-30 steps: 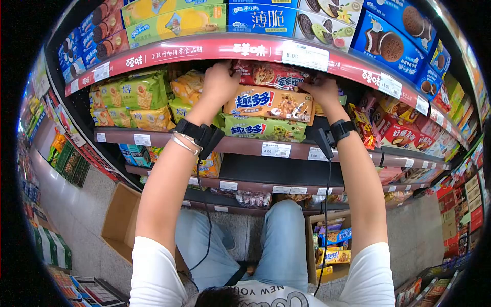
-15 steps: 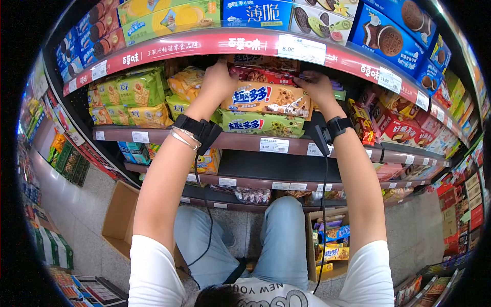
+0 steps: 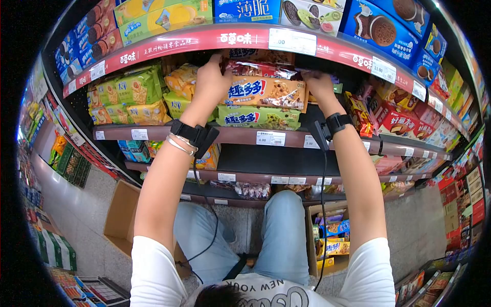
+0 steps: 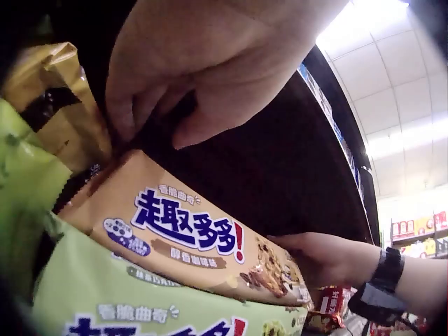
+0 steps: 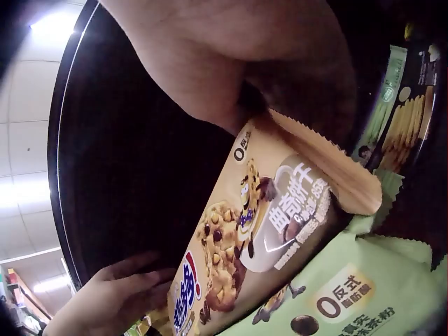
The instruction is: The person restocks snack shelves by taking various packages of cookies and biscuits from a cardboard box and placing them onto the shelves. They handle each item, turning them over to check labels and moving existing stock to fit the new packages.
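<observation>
Both arms are up at the shelf (image 3: 286,138). The left hand (image 3: 212,77) pinches the left end of a red cookie packet (image 3: 261,68), and the right hand (image 3: 318,84) grips its right end, fingers curled round it. The packet lies flat on top of the tan cookie packet (image 3: 266,92), just under the red shelf edge (image 3: 204,43) above. A green cookie packet (image 3: 258,117) sits at the bottom of the stack. A cardboard box (image 3: 123,215) stands on the floor by the knees.
</observation>
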A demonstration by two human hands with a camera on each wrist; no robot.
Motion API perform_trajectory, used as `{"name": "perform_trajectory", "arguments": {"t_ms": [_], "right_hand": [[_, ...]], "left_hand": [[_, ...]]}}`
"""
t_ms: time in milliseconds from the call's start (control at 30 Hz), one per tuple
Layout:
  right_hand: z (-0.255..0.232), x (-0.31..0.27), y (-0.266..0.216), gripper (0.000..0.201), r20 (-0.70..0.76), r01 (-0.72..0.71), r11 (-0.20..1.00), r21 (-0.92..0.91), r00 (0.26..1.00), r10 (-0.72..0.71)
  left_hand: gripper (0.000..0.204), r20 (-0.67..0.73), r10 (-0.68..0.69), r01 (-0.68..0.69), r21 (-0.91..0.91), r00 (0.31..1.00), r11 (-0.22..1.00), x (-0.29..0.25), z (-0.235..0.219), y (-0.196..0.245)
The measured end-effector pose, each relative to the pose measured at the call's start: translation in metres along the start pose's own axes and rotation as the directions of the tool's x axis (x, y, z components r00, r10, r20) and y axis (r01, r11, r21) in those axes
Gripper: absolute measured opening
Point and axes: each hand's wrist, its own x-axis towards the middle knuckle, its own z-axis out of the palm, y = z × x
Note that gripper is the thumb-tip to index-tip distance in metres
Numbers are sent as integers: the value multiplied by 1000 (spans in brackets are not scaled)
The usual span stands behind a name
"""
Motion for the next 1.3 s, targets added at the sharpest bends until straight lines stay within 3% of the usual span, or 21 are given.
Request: {"name": "perform_trajectory", "arguments": {"t_ms": [67, 133, 267, 367, 567, 667, 767, 800, 900, 933, 967, 1033, 1100, 1133, 1233, 1300], "right_hand": [[4, 11, 12, 23, 2, -64, 991, -120, 998, 65], [0, 1, -6, 23, 16, -58, 997, -51, 998, 59], [10, 13, -1, 21, 66, -62, 996, 62, 996, 58], [22, 32, 22, 19, 106, -117, 991, 70, 988, 110], [24, 30, 29, 20, 137, -50, 973, 224, 990, 20], [24, 22, 28, 21, 154, -83, 951, 297, 987, 38], [4, -11, -5, 22, 57, 37, 968, 246, 997, -53], [-3, -16, -8, 23, 70, -6, 965, 260, 997, -13], [-27, -37, -8, 24, -143, 287, 946, 148, 953, -267], [-34, -51, -13, 23, -213, 310, 942, 131, 936, -279], [-41, -64, -11, 23, -242, 320, 936, 146, 929, -280], [-58, -94, -1, 22, -302, 331, 929, 164, 914, -272], [-77, -134, 12, 17, -269, 325, 925, 196, 925, -268], [-85, -156, 22, 16, -241, 272, 931, 244, 947, -214], [-114, -219, 72, 14, -221, 65, 945, 320, 975, 8], [-139, -260, 114, 15, -221, -24, 918, 396, 968, 121]], "left_hand": [[36, 12, -3, 3, -4, 1000, 1000, -5, 0, 2], [35, 84, -75, 76, -11, 994, 997, -15, -8, 16], [29, 103, 213, -216, 25, 972, 976, -34, 1, 1], [33, 116, 218, -233, 135, 969, 963, -48, -6, 11], [36, 102, 171, -183, 115, 980, 976, -56, 0, 9], [36, 70, 162, -170, 124, 984, 978, -61, 2, 13], [36, -9, 183, -181, 133, 983, 974, -67, -1, 26], [36, -41, 195, -188, 137, 980, 973, -69, -1, 31], [36, -52, 125, -131, -139, 991, 982, -82, 8, 45], [35, -35, 97, -101, -143, 995, 984, -90, 9, 57], [34, 45, 64, -54, -193, 997, 980, -100, 14, 64], [33, 297, -126, 248, -421, 946, 873, -124, 26, 91], [34, 417, -87, 303, -486, 905, 820, -158, 44, 113], [33, 508, -97, 393, -518, 856, 759, -177, 53, 127], [32, 675, 19, 480, -544, 738, 688, -246, 91, 154], [30, 788, 1, 631, -494, 616, 597, -296, 116, 170]]}}
